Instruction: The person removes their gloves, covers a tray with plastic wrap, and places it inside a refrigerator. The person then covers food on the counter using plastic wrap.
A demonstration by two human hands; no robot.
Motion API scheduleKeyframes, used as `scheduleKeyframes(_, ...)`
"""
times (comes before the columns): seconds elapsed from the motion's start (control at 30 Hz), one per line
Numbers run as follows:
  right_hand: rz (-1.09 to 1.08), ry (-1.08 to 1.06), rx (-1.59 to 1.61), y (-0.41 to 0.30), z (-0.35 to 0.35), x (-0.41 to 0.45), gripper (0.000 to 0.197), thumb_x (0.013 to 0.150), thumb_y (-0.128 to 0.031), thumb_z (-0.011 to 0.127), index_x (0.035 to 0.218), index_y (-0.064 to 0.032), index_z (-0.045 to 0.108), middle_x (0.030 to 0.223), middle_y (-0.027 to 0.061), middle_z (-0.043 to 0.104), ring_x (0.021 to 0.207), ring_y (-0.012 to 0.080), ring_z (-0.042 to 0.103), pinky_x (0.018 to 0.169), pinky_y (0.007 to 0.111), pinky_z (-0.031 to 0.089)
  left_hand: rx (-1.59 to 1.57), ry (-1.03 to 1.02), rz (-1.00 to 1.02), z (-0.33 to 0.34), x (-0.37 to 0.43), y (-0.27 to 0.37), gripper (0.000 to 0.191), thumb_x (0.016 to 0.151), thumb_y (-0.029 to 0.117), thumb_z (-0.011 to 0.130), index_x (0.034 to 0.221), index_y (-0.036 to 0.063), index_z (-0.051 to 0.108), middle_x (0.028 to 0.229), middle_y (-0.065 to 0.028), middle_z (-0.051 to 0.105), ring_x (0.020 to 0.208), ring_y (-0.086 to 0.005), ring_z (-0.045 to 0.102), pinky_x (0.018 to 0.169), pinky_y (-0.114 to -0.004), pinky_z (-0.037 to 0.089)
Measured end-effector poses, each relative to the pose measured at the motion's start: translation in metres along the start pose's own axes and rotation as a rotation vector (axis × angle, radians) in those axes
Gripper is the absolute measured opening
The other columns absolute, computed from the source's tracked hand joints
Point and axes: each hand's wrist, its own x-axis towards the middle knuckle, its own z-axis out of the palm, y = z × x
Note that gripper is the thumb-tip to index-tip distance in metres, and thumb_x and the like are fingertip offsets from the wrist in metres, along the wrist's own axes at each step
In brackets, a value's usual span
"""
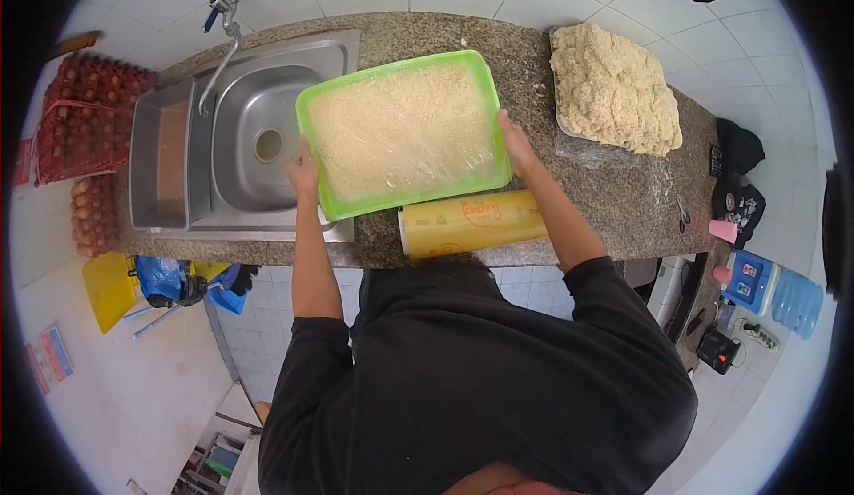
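A green plastic tray [404,201] full of pale crumbs [400,128] is held between my two hands. Clear cling film covers its top, with creases and shine showing. My left hand [304,169] grips the tray's left short side, beside the sink. On the opposite side my right hand [517,143] grips the right edge; the fingers of both hands are partly hidden. Just in front of me, a yellow-wrapped roll of cling film [470,223] lies on the granite counter [427,35], partly behind my right forearm.
A heaped tray of crumbly pale mixture [610,88] stands at the back right on a film-wrapped block [594,151]. Left are a steel sink [233,161], a grey tub [160,161], a tap [227,35] and stacked egg trays [90,108]. Scissors [682,212] and a pink cup [722,230] lie right.
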Motion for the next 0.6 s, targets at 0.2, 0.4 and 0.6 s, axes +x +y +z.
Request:
scheduleKeyframes(0.2, -0.033, -0.020, -0.003, -0.058, 0.016, 0.007, 0.066, 0.106, -0.048, 0.037, 0.139, 0.0091, 0.048, 0.138, 0.0208, 0.055, 0.123, 0.0276, 0.055, 0.105, 0.039, 0.042, 0.061, -0.002, 0.064, -0.021, 0.040, 0.023, 0.063, 0.100, 0.050, 0.055, 0.083, -0.0086, 0.070, 0.074, -0.0092, 0.067, 0.071, -0.0153, 0.055, 0.068, -0.037, 0.047)
scheduleKeyframes(0.4, -0.338, 0.099, -0.246, -0.207, 0.051, -0.010, 0.055, 0.106, -0.039, 0.040, 0.133, 0.0075, 0.053, 0.117, 0.0196, 0.064, 0.104, 0.0267, 0.065, 0.090, 0.037, 0.054, 0.259, 0.030, 0.181, -0.056, 0.065, 0.185, 0.075, 0.098, 0.061, 0.049, 0.101, -0.0113, 0.069, 0.095, -0.0196, 0.070, 0.086, -0.0242, 0.065, 0.077, -0.039, 0.050)
scheduleKeyframes(0.6, -0.377, 0.243, -0.159, -0.272, 0.010, -0.157, 0.052, 0.104, -0.039, 0.046, 0.129, 0.0060, 0.056, 0.112, 0.0145, 0.066, 0.094, 0.0193, 0.067, 0.083, 0.032, 0.056, -0.066, -0.147, 0.213, -0.081, -0.055, 0.329, 0.071, 0.099, 0.057, 0.048, 0.101, -0.0109, 0.069, 0.092, -0.0188, 0.070, 0.083, -0.0260, 0.066, 0.078, -0.039, 0.050)
